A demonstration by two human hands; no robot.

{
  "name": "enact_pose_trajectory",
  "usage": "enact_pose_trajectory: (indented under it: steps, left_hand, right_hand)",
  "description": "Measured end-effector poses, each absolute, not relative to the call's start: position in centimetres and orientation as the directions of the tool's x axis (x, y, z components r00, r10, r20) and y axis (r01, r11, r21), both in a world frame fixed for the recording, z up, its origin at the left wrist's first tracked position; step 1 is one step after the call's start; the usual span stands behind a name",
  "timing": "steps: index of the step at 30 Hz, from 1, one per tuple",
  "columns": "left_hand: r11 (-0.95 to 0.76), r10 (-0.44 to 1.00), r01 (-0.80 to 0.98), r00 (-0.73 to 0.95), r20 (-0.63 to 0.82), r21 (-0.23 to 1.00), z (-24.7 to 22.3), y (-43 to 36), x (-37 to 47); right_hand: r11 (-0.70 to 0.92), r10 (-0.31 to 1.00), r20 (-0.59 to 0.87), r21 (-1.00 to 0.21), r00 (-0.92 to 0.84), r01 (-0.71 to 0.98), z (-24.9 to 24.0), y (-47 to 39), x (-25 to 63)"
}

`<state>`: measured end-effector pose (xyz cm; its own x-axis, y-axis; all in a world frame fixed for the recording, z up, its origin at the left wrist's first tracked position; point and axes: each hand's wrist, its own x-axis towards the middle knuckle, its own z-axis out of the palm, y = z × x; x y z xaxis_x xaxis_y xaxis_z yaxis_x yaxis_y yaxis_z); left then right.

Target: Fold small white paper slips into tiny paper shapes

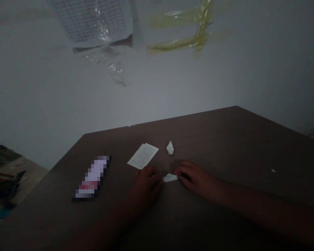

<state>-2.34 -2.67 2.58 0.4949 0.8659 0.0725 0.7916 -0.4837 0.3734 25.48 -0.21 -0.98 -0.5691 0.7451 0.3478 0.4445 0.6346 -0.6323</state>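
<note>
A small folded piece of paper (170,177) lies low over the brown table between my two hands. My left hand (148,183) has its curled fingers at the paper's left end. At the right end, my right hand (191,176) pinches it between thumb and fingers. Just beyond my hands stands a small folded paper shape (170,148), pale and pointed at the top. Printed paper sheets (143,155), slightly fanned, rest past my left fingertips.
A phone (92,177) with a blurred-out screen lies on the table (211,139) at the left. Behind the table rises a wall with a taped grid sheet (89,17) and yellow tape (178,43). A white scrap (273,170) lies far right.
</note>
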Motion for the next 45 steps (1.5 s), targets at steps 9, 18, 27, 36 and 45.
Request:
enact_pose_trajectory:
  steps: [9, 18, 27, 36, 45]
  left_hand:
    - [-0.490, 0.869, 0.804, 0.479, 0.121, 0.338, 3.0, -2.6, -1.9]
    - [-0.485, 0.870, 0.817, 0.487, 0.076, 0.312, 2.4, -1.1, -1.6]
    - [-0.514, 0.856, 0.802, 0.502, 0.123, 0.304, 1.4, -0.9, -1.4]
    - [-0.515, 0.856, 0.790, 0.497, 0.146, 0.333, 0.4, -0.3, -1.3]
    - [-0.498, 0.865, 0.781, 0.477, 0.153, 0.378, 0.2, -0.1, -1.3]
  right_hand:
    - [0.612, 0.781, 0.359, -0.603, -0.511, 0.512, -1.2, 0.1, 25.0]
    - [0.589, 0.791, 0.281, -0.590, -0.543, 0.552, -0.5, 0.5, 25.3]
    - [0.617, 0.778, 0.342, -0.577, -0.527, 0.536, -1.4, 1.0, 25.5]
    - [0.627, 0.772, 0.356, -0.560, -0.526, 0.542, -2.0, 1.5, 26.0]
    - [0.620, 0.777, 0.332, -0.551, -0.535, 0.558, -2.5, 1.8, 25.8]
